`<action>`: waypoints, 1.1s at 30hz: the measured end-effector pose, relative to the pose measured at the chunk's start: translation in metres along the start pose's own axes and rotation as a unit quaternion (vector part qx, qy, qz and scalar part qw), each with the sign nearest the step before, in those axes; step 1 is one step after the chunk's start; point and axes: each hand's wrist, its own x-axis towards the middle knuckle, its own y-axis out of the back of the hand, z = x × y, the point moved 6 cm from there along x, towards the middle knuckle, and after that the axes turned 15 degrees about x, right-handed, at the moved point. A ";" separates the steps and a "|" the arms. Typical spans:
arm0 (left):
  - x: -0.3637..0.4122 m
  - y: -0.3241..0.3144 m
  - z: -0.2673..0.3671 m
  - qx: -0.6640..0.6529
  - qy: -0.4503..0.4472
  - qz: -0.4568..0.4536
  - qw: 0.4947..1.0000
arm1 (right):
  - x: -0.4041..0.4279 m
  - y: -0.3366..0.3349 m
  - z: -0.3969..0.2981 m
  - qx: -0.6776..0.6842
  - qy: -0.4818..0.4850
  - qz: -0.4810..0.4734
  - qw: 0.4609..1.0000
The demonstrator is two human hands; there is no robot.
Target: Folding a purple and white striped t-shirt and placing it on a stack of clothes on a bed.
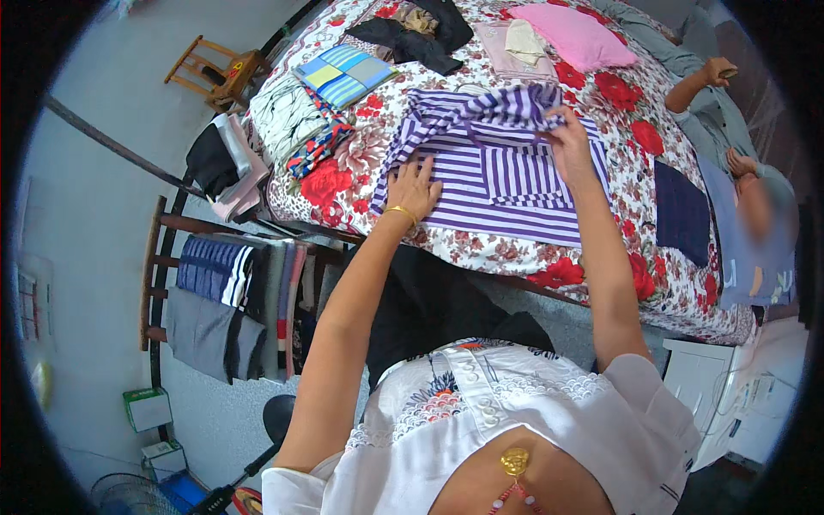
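A purple-and-white striped garment (pixel 450 187) is spread across the flowered bed, with a patch pocket of crosswise stripes on it. My left hand (pixel 414 188) lies flat on its left part, fingers spread, a gold bracelet at the wrist. Its far edge is bunched and partly raised, and my right hand (pixel 569 141) pinches the cloth there between thumb and fingers. Beyond it lie a folded checked cloth (pixel 344 74) in blue and yellow and a white garment with black lines (pixel 286 116).
A person (pixel 714 116) lies along the bed's right side, near a folded navy cloth (pixel 680 212). A pink pillow (pixel 576 35) and dark clothes (pixel 412 38) lie at the far side. Folded clothes hang on a wooden chair (pixel 154 277); a fan (pixel 132 496) stands lower left.
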 end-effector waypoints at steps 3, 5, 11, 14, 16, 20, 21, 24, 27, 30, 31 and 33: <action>0.000 0.001 -0.003 0.033 0.055 0.108 0.992 | -0.014 0.061 0.013 -0.055 -0.036 -0.061 0.996; 0.006 0.005 0.002 0.026 0.057 0.011 0.998 | -0.031 0.100 0.029 -0.479 -0.063 -0.137 0.865; 0.002 -0.002 -0.006 0.036 0.057 0.005 0.998 | -0.044 0.094 0.022 -0.237 -0.143 0.128 0.953; 0.006 -0.001 -0.001 0.054 0.042 0.011 0.998 | -0.035 0.091 0.024 -0.434 -0.099 0.061 0.894; 0.004 -0.001 -0.001 0.046 0.045 0.010 0.998 | -0.027 0.066 0.021 -0.577 -0.014 -0.045 0.815; 0.002 -0.002 -0.003 0.039 0.054 0.021 0.998 | -0.012 0.031 -0.024 -0.253 0.095 0.023 0.962; 0.001 0.000 -0.001 0.035 0.055 0.038 0.997 | -0.013 0.023 -0.037 -0.081 0.110 0.010 0.991; -0.003 0.004 -0.005 0.037 0.068 0.091 0.993 | -0.027 -0.003 -0.048 0.127 -0.020 -0.141 0.982; 0.001 0.004 -0.002 0.056 0.059 0.088 0.993 | -0.034 0.044 -0.018 -0.242 -0.136 -0.143 0.950; 0.002 0.005 0.001 0.086 0.047 -0.002 0.995 | -0.053 0.098 0.010 -0.529 -0.152 -0.135 0.824; 0.002 0.006 0.001 0.084 0.047 -0.004 0.995 | -0.058 0.095 0.010 -0.538 -0.130 -0.125 0.823; 0.003 0.003 0.000 0.090 0.045 -0.044 0.994 | -0.056 0.097 0.014 -0.470 -0.133 -0.087 0.868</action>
